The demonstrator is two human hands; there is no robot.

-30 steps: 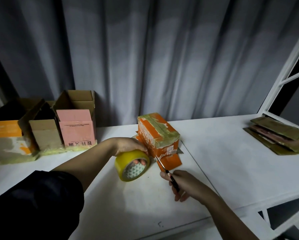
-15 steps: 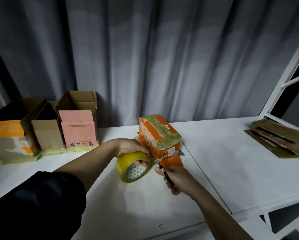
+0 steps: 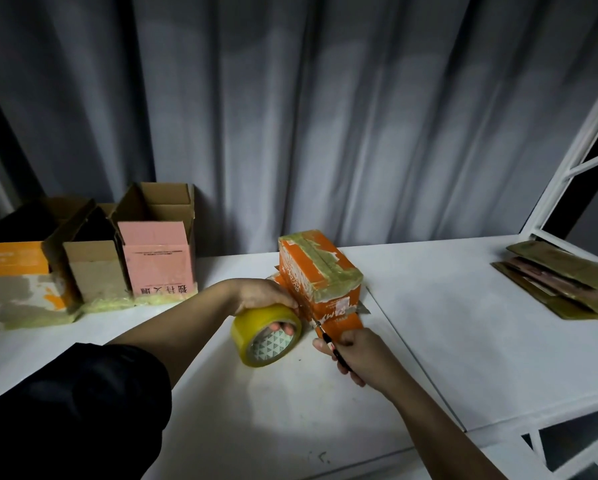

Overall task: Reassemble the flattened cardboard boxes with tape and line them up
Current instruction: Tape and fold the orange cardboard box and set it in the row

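So the left hand grips the yellow roll of packing tape mid white worktop, right hand pinching a thin black-handled cutter at the taped orange cardboard box. Flattened brown cardboard boxes sit at the right edge.

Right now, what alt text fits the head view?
A person's left hand holds a yellow tape roll beside a taped orange box while the right hand cuts the tape with a small cutter; three open boxes stand left.
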